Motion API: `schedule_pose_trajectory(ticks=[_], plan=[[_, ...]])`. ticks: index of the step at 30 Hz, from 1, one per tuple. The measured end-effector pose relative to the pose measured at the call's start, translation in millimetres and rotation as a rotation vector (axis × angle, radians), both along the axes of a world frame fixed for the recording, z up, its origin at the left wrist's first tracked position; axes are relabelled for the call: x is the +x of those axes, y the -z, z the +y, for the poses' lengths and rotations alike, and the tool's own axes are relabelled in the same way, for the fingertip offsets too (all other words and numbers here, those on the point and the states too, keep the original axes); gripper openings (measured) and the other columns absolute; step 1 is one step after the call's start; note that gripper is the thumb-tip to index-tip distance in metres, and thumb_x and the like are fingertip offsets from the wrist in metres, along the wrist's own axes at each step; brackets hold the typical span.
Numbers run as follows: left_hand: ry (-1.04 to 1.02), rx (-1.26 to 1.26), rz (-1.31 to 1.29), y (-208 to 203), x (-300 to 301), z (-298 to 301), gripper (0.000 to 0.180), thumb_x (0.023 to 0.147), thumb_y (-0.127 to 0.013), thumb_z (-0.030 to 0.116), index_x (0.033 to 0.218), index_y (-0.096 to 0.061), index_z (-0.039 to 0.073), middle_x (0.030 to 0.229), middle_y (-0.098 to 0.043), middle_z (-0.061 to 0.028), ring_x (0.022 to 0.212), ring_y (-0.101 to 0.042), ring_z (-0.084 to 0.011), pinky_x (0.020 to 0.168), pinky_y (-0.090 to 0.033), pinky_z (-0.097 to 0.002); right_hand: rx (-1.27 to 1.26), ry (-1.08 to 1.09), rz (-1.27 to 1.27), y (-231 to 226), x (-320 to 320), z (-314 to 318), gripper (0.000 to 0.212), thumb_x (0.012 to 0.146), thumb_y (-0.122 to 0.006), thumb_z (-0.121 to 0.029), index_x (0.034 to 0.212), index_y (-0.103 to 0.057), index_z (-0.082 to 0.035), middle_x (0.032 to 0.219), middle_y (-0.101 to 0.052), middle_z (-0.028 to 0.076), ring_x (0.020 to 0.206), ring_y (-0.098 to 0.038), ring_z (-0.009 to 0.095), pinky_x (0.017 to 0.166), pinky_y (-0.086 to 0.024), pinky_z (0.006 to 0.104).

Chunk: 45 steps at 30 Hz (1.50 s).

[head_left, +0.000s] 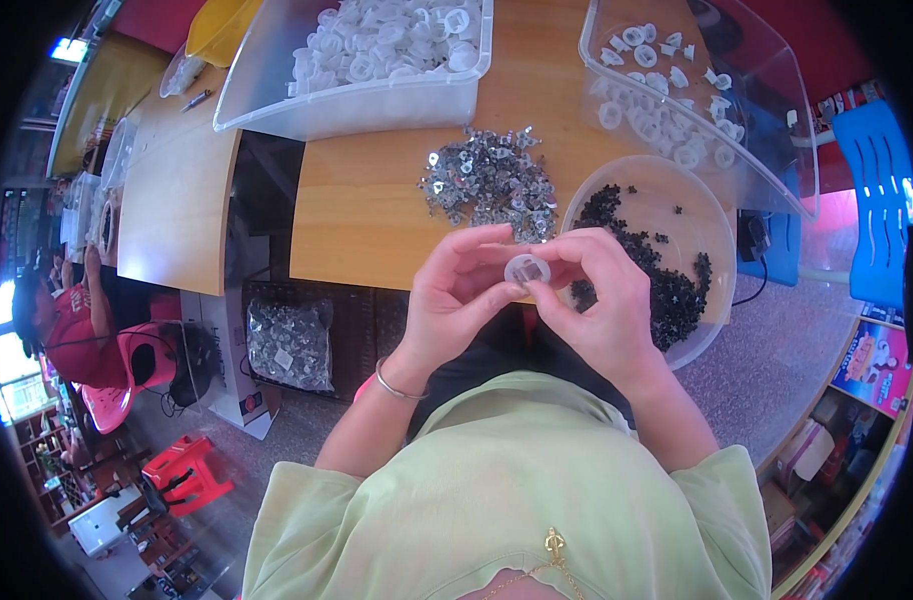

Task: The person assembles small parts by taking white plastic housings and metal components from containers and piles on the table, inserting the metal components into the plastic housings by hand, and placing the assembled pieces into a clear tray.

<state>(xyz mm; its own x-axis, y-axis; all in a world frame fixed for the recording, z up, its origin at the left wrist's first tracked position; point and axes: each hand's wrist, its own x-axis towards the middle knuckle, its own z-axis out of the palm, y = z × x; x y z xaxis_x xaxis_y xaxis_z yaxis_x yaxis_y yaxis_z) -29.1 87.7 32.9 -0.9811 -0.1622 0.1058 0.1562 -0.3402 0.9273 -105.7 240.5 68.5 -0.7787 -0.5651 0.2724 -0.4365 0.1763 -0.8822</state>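
Observation:
My left hand (455,297) and my right hand (611,303) meet in front of my body. Between their fingertips sits a small round translucent plastic part (528,269) with a squarish piece at its centre, and both hands pinch it from the sides. Just beyond the fingers, a heap of small shiny metal pieces (492,178) lies on the wooden table (362,205). Beside my right hand is a round clear tray (715,225) of small black pieces (677,300), partly covered by that hand.
A clear bin (377,118) piled with white plastic parts (387,45) stands at the far left of the table. Another clear bin (767,165) holds fewer such parts at the right. A bag of metal pieces (290,345) lies lower left. Another person (82,330) sits farther left, near a red stool (189,474).

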Motion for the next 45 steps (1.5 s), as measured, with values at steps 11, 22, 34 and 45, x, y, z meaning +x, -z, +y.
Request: schedule_pose_trajectory(ticks=[11, 22, 34, 45], plan=[[-0.002, 0.039, 0.167, 11, -4, -8, 0.030, 0.069, -0.073, -0.006, 0.096, -0.059, -0.003, 0.102, -0.059, -0.0146, 0.094, -0.060, -0.0193, 0.081, -0.054, -0.0320, -0.117, -0.084, -0.138, 3, 0, 3, 0.030, 0.070, -0.069, 0.007, 0.099, -0.063, 0.000, 0.094, -0.059, 0.010, 0.079, -0.064, 0.014, 0.068, -0.055, 0.0227], [-0.061, -0.029, 0.156, 4, -6, -3, 0.025, 0.068, -0.074, -0.006, 0.090, -0.062, -0.003, 0.101, -0.058, -0.0144, 0.091, -0.060, -0.0185, 0.078, -0.054, -0.0306, -0.106, -0.047, -0.065, 3, 0, 2, 0.030, 0.069, -0.069, 0.007, 0.097, -0.063, 0.001, 0.092, -0.059, 0.010, 0.080, -0.063, 0.013, 0.069, -0.054, 0.0218], [-0.104, -0.155, 0.195, 6, -7, -4, 0.026, 0.065, -0.077, -0.002, 0.088, -0.065, -0.001, 0.096, -0.061, -0.0123, 0.087, -0.058, -0.0159, 0.075, -0.048, -0.0262, -0.066, 0.009, 0.113, 3, 2, 2, 0.031, 0.065, -0.071, 0.005, 0.095, -0.064, -0.002, 0.088, -0.063, 0.011, 0.075, -0.064, 0.016, 0.065, -0.052, 0.0235], [-0.125, -0.221, 0.214, 3, -8, -4, 0.028, 0.063, -0.079, -0.001, 0.088, -0.065, 0.000, 0.095, -0.062, -0.0113, 0.086, -0.058, -0.0164, 0.074, -0.048, -0.0262, -0.086, -0.055, 0.285, 1, -2, -1, 0.019, 0.068, -0.070, 0.003, 0.080, -0.057, -0.003, 0.093, -0.060, 0.009, 0.073, -0.063, 0.020, 0.060, -0.053, 0.0279]])
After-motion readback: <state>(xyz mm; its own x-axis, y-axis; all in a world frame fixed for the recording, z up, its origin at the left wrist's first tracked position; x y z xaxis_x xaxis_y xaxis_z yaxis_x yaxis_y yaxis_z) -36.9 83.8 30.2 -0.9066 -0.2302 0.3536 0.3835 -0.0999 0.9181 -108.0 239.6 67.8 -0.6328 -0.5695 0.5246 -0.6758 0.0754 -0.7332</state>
